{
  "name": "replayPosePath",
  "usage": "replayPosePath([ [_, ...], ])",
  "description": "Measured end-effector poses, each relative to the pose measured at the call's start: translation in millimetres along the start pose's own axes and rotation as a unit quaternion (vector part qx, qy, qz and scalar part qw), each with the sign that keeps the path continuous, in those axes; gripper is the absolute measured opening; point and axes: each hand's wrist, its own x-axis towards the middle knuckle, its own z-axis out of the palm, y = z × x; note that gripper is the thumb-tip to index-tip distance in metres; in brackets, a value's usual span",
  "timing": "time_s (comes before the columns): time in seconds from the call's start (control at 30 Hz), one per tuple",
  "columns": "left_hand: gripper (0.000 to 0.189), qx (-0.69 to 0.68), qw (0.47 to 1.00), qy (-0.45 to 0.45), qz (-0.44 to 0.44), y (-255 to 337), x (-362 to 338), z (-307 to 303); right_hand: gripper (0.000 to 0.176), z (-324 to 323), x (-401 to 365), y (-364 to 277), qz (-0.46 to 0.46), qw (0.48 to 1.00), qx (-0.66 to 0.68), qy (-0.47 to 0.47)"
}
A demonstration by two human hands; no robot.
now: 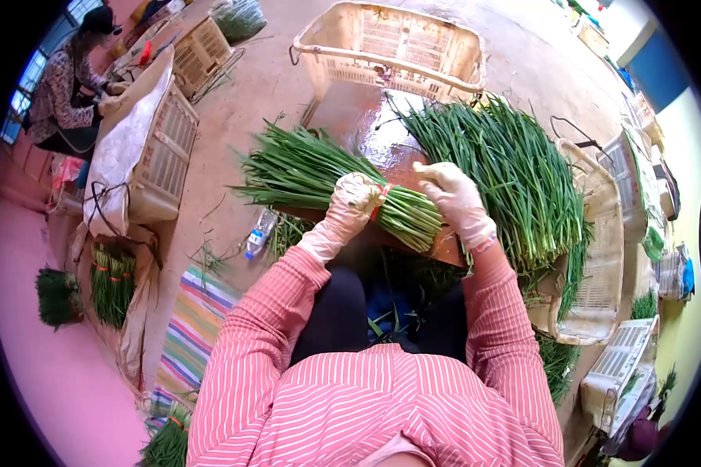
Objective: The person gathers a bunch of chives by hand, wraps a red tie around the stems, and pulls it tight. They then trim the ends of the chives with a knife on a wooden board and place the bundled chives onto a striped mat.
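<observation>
A bundle of long green leafy stalks (319, 170) lies across the wet low table (366, 117), its pale cut ends pointing right. A red band (381, 201) goes round it near those ends. My left hand (352, 200), in a pale glove, is closed on the bundle right beside the band. Just right of the band and above the cut ends is my right hand (452, 194), also gloved, its fingers partly curled; whether they hold anything is hidden. A large pile of loose green stalks (506, 179) covers the right part of the table.
An empty plastic crate (389, 47) stands beyond the table, another crate (600, 249) at the right. A bottle (261, 232) lies on the floor at the left. Banded bundles (112, 284) sit at the far left. Another person (68, 86) sits at the upper left beside a crate (163, 148).
</observation>
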Motion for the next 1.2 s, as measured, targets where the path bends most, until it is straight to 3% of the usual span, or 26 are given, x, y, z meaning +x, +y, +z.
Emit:
replayPosePath([
  [0.03, 0.010, 0.004, 1.000, 0.009, 0.013, 0.8, -0.3, 0.6, 0.025, 17.8, 7.2, 7.7, -0.061, 0.998, 0.019, -0.001],
  [0.07, 0.008, 0.018, 1.000, -0.014, 0.008, -0.1, -2.7, -0.3, 0.027, 36.2, 11.8, 12.3, -0.071, 0.992, 0.107, -0.003],
  [0.13, 0.010, 0.067, 0.998, 0.001, 0.005, 9.2, -0.1, -4.8, 0.033, 52.4, 27.2, 2.1, -0.102, 0.982, 0.142, -0.077],
  [0.2, 0.015, 0.116, 0.991, -0.053, -0.034, 13.9, -1.9, -7.6, 0.031, 52.8, 40.7, 3.9, -0.141, 0.972, 0.058, -0.179],
  [0.33, 0.017, 0.167, 0.983, -0.050, -0.062, 19.5, -6.5, -11.7, 0.020, 46.6, 44.4, -5.7, -0.106, 0.973, -0.061, -0.196],
  [0.4, 0.019, 0.147, 0.987, 0.023, -0.060, 23.4, -4.9, -14.8, 0.016, 42.2, 46.2, -9.1, -0.127, 0.967, -0.087, -0.202],
  [0.47, 0.024, 0.154, 0.980, -0.035, -0.120, 30.1, -4.0, -21.8, 0.013, 41.8, 50.5, -3.7, -0.135, 0.960, -0.114, -0.216],
  [0.53, 0.023, 0.109, 0.983, -0.018, -0.150, 29.4, -5.8, -23.0, 0.016, 42.1, 50.4, 3.0, -0.132, 0.966, -0.096, -0.202],
  [0.63, 0.021, 0.096, 0.983, 0.016, -0.153, 29.2, -11.9, -21.4, 0.022, 47.4, 50.6, -2.8, -0.201, 0.963, -0.130, -0.124],
  [0.67, 0.021, 0.090, 0.984, 0.027, -0.150, 29.3, -14.0, -20.2, 0.023, 46.7, 50.3, -5.2, -0.201, 0.959, -0.132, -0.152],
  [0.77, 0.019, 0.084, 0.985, 0.029, -0.146, 30.1, -14.5, -19.7, 0.024, 53.1, 51.6, -12.4, -0.077, 0.962, -0.114, -0.235],
  [0.87, 0.017, 0.070, 0.987, 0.054, -0.137, 29.7, -13.4, -20.4, 0.014, 46.2, 58.4, -16.3, -0.261, 0.897, -0.286, -0.213],
  [0.9, 0.017, 0.063, 0.986, 0.048, -0.145, 29.9, -13.4, -20.8, 0.014, 46.0, 60.2, -18.0, -0.259, 0.897, -0.287, -0.213],
  [0.97, 0.015, 0.051, 0.985, 0.033, -0.162, 29.7, -12.8, -21.7, 0.016, 46.1, 63.5, -21.9, -0.148, 0.898, -0.347, -0.225],
  [1.07, 0.013, 0.044, 0.989, 0.050, -0.132, 17.3, -14.9, -16.3, 0.020, 42.9, 56.5, -9.3, -0.211, 0.874, -0.386, -0.204],
  [1.1, 0.010, 0.050, 0.992, 0.058, -0.105, 15.7, -9.6, -18.9, 0.019, 41.7, 51.7, -7.5, -0.140, 0.923, -0.292, -0.208],
  [1.13, 0.010, 0.065, 0.993, 0.061, -0.083, 15.4, -1.2, -22.2, 0.016, 42.2, 42.1, -18.0, -0.106, 0.925, -0.314, -0.188],
  [1.2, 0.009, 0.098, 0.993, 0.013, -0.071, 8.6, 12.8, -21.1, 0.017, 42.1, 28.4, -39.0, -0.002, 0.943, -0.235, -0.235],
])
